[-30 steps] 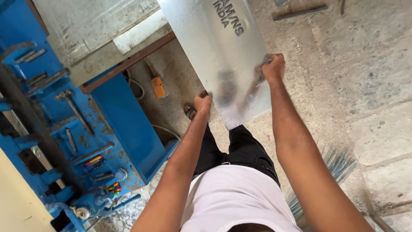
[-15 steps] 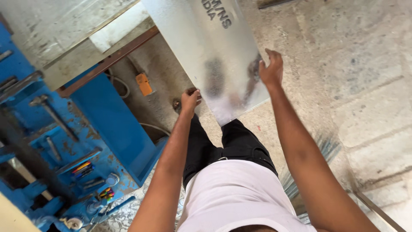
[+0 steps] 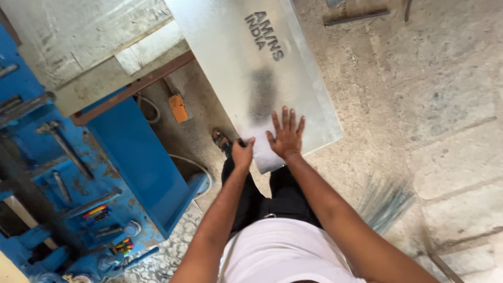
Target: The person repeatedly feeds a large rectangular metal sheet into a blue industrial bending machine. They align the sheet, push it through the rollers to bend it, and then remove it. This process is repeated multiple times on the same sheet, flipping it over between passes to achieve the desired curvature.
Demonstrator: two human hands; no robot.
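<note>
While my left hand (image 3: pixel 242 153) grips the metal sheet (image 3: pixel 262 78) at its near corner, my right hand (image 3: pixel 285 137) lies flat on it, fingers spread — sheet not yet set down.

A rough concrete floor (image 3: pixel 445 105) carries a blue machine (image 3: pixel 120 157), a small orange box (image 3: pixel 179 108) beside it, a dark metal bar (image 3: pixel 356 17) and a scatter of thin rods (image 3: pixel 385 202).
</note>
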